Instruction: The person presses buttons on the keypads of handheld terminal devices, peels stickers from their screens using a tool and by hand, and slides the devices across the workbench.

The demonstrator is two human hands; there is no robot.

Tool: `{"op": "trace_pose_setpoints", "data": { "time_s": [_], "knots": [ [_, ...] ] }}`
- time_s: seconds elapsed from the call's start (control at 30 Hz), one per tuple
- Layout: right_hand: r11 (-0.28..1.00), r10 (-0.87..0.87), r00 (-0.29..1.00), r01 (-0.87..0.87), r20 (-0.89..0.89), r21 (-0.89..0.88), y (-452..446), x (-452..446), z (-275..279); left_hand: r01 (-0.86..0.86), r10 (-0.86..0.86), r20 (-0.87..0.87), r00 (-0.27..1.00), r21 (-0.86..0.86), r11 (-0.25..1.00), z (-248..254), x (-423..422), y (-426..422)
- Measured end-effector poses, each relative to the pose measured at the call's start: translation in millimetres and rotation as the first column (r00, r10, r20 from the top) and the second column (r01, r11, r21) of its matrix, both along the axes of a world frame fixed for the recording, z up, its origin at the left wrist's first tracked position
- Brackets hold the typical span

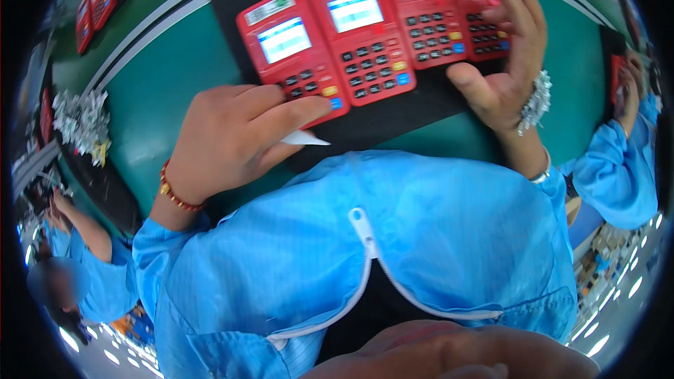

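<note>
1. Work area: a green table [161, 63] carries a black mat [428, 109]. Red keypad terminals stand side by side on the mat, in a slightly slanted row ahead of the person.
2. First terminal [282, 26]: leftmost in the row. Screen lit; lower keypad partly covered by the left hand [242, 133].
3. Second terminal [361, 45]: just beside the first. Screen lit, keypad fully exposed.
4. Third terminal [426, 10]: screen lit, keypad exposed.
5. Fourth terminal [479, 10]: screen dark, keypad partly covered by the right hand [509, 63].
6. Left hand state: fingers bent and close together, a white pointed piece [303, 138] held beneath them, tip projecting toward the right. One fingertip is at the blue key [336, 103] of the first terminal; whether the key is pressed cannot be told.
7. Right hand state: wide, thumb well apart from the raised fingers, nothing gripped. The fingers overlap the right side of the fourth terminal in view; contact cannot be confirmed.
8. Wrists: a red beaded bracelet [175, 193] encircles the left; a silvery cluster [537, 103] shows against the right.
9. Surroundings: a silvery pile [83, 123] is at far left. A co-worker's blue sleeve [618, 175] is at far right.
</note>
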State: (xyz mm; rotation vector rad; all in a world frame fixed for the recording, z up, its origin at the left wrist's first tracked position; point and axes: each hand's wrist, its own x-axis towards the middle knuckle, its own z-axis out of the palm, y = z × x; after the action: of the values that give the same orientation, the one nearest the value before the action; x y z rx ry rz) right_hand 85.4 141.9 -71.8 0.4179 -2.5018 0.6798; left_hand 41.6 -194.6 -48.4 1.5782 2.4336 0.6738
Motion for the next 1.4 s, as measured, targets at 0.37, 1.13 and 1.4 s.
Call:
{"op": "trace_pose_setpoints", "data": {
  "time_s": [0.37, 1.13, 1.4],
  "knots": [
    [0.981, 0.123, 0.99, -0.111, 0.068, -0.158, -7.3, 4.7, 13.3, -0.063, 0.062, 0.124, 0.99, 0.011, 0.998, 2.5, -0.5, 7.7],
    [0.807, 0.128, 0.911, -0.326, 0.393, 0.493, -19.7, -5.6, 26.3, -0.087, 0.058, 0.19, 0.98, 0.147, 0.985, 6.3, -0.2, 5.1],
    [0.815, 0.151, 0.916, -0.329, 0.372, 0.477, -20.4, -6.9, 25.6, -0.173, 0.169, 0.111, 0.979, 0.031, 0.984, 3.4, 11.5, 14.7]
  ]
}}
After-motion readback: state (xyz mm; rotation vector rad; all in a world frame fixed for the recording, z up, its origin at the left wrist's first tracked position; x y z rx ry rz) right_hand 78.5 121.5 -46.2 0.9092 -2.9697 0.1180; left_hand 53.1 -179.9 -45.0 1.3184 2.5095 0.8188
